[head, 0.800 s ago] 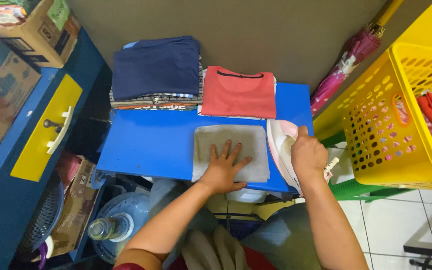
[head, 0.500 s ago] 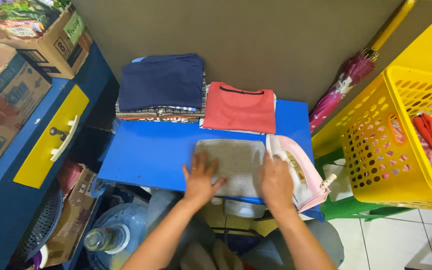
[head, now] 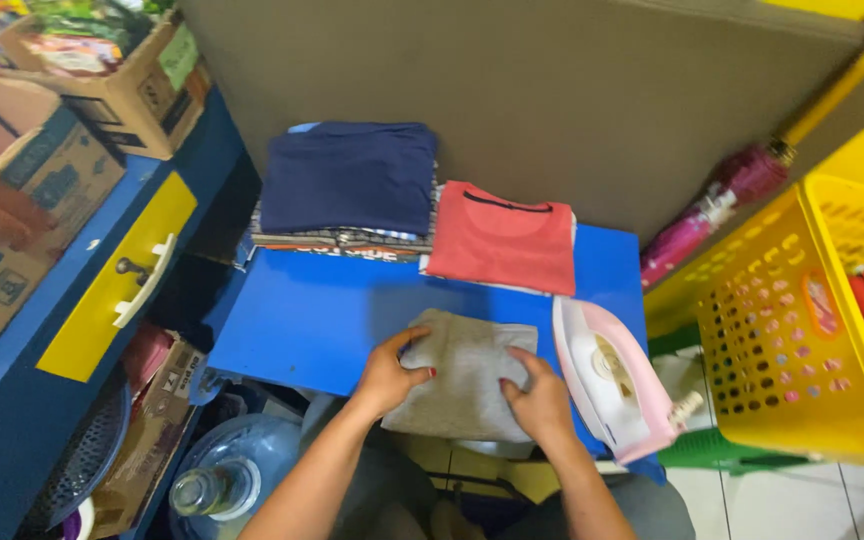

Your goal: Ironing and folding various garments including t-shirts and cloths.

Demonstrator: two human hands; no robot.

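A folded grey cloth (head: 464, 368) lies at the near edge of the blue table (head: 302, 315). My left hand (head: 389, 375) grips the cloth's left edge, fingers curled over it. At the cloth's right edge, my right hand (head: 539, 400) holds on in the same way. A pink and white iron (head: 612, 385) rests on its side just right of my right hand. A folded red shirt (head: 502, 238) and a stack topped by a navy garment (head: 350, 180) sit at the table's far side.
A yellow laundry basket (head: 802, 330) with red clothes stands at the right. A pink folded umbrella (head: 722, 205) leans on the wall. Cardboard boxes (head: 22, 190) sit on a blue cabinet with a yellow drawer (head: 117, 280) at left. A water jug (head: 217, 480) stands below.
My right hand left the iron and came onto the cloth. Both hands went from pressing flat on the cloth to gripping its left and right edges.
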